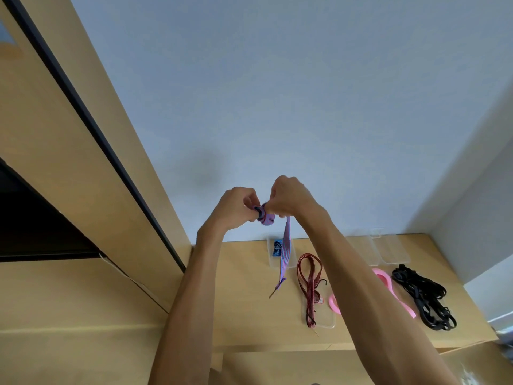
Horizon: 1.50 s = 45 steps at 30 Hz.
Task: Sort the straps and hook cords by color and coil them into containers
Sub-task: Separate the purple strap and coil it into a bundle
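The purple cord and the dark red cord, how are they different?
The purple cord is held up by both hands, the left hand and right hand; the dark red cord lies on the table. The purple cord is partly coiled, its tail hanging down; the dark red cord lies in a loose loop, untouched. Both are striped.

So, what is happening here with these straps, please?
A person is rolling up a purple striped strap in the air above the wooden table. The left hand and right hand both pinch the small coil, and the loose end hangs down. A blue strap already lies in a clear container. The red cord, pink strap and black straps wait on the table.
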Motion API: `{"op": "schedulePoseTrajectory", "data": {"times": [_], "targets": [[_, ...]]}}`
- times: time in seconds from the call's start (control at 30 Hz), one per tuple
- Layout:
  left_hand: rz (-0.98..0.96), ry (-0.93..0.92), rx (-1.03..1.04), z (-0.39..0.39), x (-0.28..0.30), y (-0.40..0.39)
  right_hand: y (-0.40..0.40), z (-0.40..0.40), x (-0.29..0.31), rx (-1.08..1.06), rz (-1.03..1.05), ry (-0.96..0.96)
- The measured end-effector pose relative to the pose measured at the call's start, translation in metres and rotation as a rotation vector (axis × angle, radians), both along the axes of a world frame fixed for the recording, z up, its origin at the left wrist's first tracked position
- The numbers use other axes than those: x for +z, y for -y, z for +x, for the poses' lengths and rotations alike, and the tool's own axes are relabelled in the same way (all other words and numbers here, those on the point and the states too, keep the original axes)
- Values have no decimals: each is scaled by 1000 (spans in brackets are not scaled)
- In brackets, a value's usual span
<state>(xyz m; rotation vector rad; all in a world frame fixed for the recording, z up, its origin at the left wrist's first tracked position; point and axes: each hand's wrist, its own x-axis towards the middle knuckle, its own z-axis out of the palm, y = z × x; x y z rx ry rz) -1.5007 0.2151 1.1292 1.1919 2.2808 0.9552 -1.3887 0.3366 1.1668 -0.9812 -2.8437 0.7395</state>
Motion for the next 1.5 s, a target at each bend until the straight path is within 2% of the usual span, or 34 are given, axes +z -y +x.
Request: {"op": "schedulePoseTrajectory", "data": {"times": [0.1, 0.23, 0.33, 0.47, 0.63, 0.8, 0.93, 1.03, 1.13, 1.2, 1.3, 1.33, 1.43, 1.5], "targets": [[81, -114, 53, 10, -3, -5, -1, -1, 2, -37, 29, -43], [66, -189, 56, 17, -5, -10, 0, 1, -2, -9, 32, 7], [72, -282, 138, 25, -8, -13, 0, 4, -2, -8, 13, -49], [183, -316, 388, 33, -12, -18, -2, 1, 3, 93, -211, -170], [401, -233, 501, 30, -14, -15, -10, 14, 5, 86, -605, -374], [479, -301, 561, 26, 3, -15, -3, 16, -6, 113, -692, -502], [559, -355, 567, 19, 21, -18, 2, 13, -3, 130, -675, -576], [660, -375, 550, 18, 36, -20, 4, 12, 1, 128, -784, -691], [681, -380, 534, 21, 48, -23, 5, 11, 1, 143, -882, -766], [666, -347, 543, 23, 54, -22, 7, 10, 0, 196, -900, -738], [604, -241, 576, 22, 58, -19, 2, 10, -2, 138, -942, -824], [571, -134, 554, 21, 59, -18, -1, 11, -3, 113, -945, -839], [517, 341, 430, 20, 60, -15, -7, 14, -10, 88, -954, -830], [496, 478, 372, 21, 58, -15, -7, 14, -17, 47, -948, -845]]}}
